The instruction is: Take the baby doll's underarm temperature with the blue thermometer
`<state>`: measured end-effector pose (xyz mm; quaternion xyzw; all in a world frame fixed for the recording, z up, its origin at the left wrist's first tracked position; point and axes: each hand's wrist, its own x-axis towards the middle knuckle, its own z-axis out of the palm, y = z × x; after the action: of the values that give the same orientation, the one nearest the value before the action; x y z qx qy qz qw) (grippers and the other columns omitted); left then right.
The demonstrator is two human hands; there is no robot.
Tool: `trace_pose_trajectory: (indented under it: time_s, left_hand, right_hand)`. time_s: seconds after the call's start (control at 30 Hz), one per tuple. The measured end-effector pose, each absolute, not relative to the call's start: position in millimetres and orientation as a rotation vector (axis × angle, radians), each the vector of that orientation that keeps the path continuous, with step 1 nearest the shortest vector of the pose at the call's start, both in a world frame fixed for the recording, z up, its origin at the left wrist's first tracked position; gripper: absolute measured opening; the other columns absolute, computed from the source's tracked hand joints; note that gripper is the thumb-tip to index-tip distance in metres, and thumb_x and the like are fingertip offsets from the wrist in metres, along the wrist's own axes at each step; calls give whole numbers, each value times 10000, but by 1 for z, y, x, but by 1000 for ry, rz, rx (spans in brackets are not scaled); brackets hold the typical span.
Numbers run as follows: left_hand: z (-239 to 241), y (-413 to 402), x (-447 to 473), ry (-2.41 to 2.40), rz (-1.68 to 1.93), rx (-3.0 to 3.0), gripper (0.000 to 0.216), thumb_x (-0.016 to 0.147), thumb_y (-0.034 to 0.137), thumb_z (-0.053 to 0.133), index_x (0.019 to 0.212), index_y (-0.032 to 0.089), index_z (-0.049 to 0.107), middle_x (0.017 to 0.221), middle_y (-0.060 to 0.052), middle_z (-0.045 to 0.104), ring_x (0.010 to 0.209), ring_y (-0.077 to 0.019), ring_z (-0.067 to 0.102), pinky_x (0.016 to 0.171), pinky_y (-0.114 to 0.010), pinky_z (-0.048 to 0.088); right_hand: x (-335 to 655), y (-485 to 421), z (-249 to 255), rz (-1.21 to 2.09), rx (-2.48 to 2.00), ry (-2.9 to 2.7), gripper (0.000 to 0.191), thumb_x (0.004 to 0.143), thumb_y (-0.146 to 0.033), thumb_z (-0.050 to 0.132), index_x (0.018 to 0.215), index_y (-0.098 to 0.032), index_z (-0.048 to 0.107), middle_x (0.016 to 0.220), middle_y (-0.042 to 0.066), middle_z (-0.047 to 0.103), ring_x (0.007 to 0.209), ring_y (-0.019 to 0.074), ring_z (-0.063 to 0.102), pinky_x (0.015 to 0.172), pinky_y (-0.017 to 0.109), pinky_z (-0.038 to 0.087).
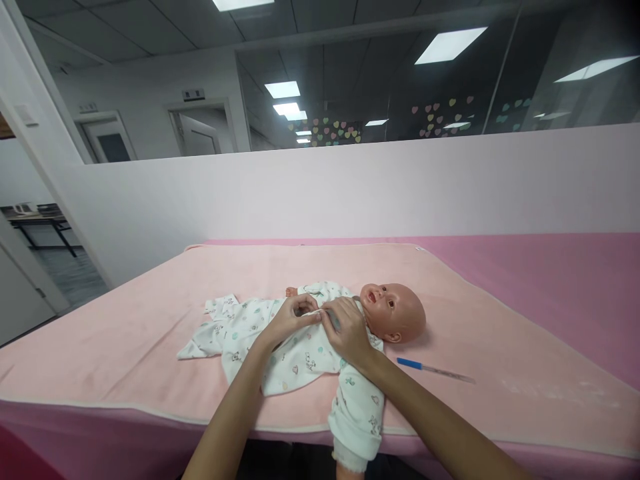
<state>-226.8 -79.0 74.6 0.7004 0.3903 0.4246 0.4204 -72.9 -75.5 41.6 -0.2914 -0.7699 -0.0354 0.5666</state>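
Observation:
A baby doll (403, 313) lies on its back with its head to the right and its mouth open. It wears a white printed shirt (303, 363) and matching trousers (240, 333). Over the doll's chest, my left hand (294, 319) pinches the shirt's front edge between thumb and fingers. Close beside it, my right hand (347, 328) has its fingers closed on the same edge, nearer the neck. The fingertips of both hands almost meet, and any fastener between them is hidden. One sleeved arm of the doll reaches over the table's near edge.
A thin clear stick with a blue end (410, 363) lies right of the doll, near my right forearm. Under everything spreads a peach mat (150, 333) on a pink surface (565, 287). A white low wall (350, 193) with glass above stands behind.

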Motion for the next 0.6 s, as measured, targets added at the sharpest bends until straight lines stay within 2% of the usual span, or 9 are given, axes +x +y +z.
trace_pose_trajectory:
  time_s: [0.6]
  left_hand:
    - [70,-74,-231,1026,1094,1761,254,650,349,691,689,126,576,640,3,479,621,-94,442,584,-222,354]
  right_hand:
    - [-72,-75,39,-86,-658,-1805,94,815,-126,460,775,-197,507,772,34,586,746,168,512,684,305,379]
